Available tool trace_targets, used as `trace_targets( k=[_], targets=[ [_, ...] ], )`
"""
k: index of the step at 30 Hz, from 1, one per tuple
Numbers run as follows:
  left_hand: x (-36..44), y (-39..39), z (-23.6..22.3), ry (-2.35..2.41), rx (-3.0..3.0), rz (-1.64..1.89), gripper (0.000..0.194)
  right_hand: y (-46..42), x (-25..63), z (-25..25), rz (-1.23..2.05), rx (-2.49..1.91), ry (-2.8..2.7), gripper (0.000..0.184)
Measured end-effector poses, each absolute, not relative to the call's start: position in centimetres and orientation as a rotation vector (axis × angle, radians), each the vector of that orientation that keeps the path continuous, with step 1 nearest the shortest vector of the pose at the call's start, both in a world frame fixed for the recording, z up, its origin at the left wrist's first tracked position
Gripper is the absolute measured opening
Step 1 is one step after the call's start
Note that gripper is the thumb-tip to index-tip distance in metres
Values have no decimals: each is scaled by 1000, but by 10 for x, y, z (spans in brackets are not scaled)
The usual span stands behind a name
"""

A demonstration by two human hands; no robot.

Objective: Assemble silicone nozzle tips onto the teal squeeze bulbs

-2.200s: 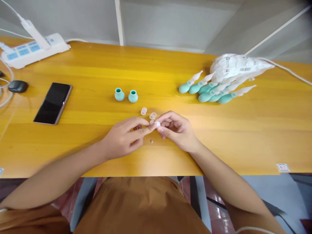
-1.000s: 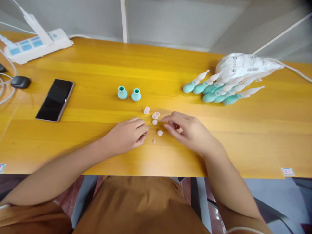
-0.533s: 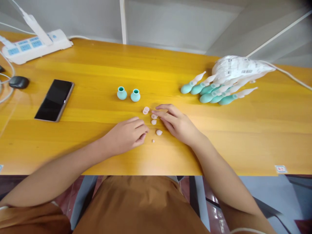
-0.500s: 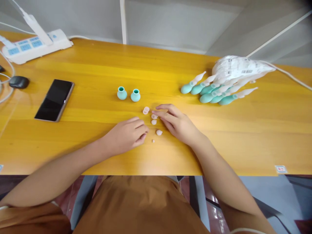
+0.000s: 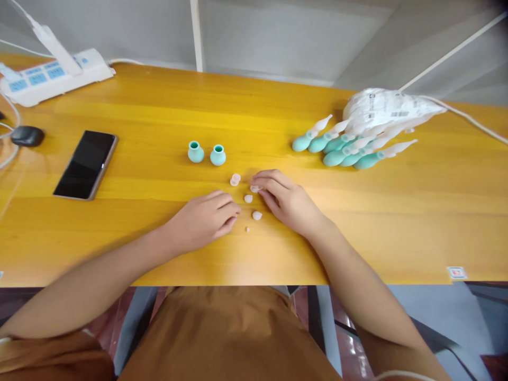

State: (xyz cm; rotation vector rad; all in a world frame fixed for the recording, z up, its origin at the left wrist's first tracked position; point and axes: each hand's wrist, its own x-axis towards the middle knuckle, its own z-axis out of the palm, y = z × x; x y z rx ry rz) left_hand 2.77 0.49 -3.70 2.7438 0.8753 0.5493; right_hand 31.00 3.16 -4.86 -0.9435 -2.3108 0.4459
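My right hand (image 5: 286, 200) has its thumb and fingertips closed around a small translucent pinkish piece with a round rim (image 5: 254, 188), low over the table. Loosely curled, my left hand (image 5: 208, 218) rests on the tabletop with no object showing in it. Between the hands lie two small round translucent pieces, one higher (image 5: 248, 198) and one lower (image 5: 257, 215), and a tiny pale bit (image 5: 247, 229). A rimmed translucent piece (image 5: 235, 180) lies just beyond my left hand. Farther back, two turquoise bulbs, a left one (image 5: 196, 152) and a right one (image 5: 218, 155), stand upright with open necks.
At the right, several turquoise bulbs with translucent nozzles (image 5: 345, 145) lie beside a white plastic bag (image 5: 383, 110). A phone (image 5: 85, 165), a black mouse (image 5: 27, 136) and a power strip (image 5: 59, 79) occupy the left. A cable (image 5: 476, 123) crosses the right back edge.
My right fingers have closed on the rimmed translucent piece and shifted it slightly right, away from the round piece near it. The left hand stays in place. The view has shifted slightly.
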Motion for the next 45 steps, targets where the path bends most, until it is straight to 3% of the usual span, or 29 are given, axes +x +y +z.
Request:
trace_targets(
  k=[6,13,20,45],
  targets=[
    [27,5,-37,889,2703,526,18,29,315,-41,425,-1024,-2228,22],
    [29,6,-29,1025,2347,802,11,19,308,-28,473,-930,-2053,18],
    [32,3,-17,973,2133,1038,11,9,300,-25,635,-792,-2056,22],
    [33,-2,-16,838,2131,1046,5,-2,295,-27,695,-689,-2125,36]
  ],
)
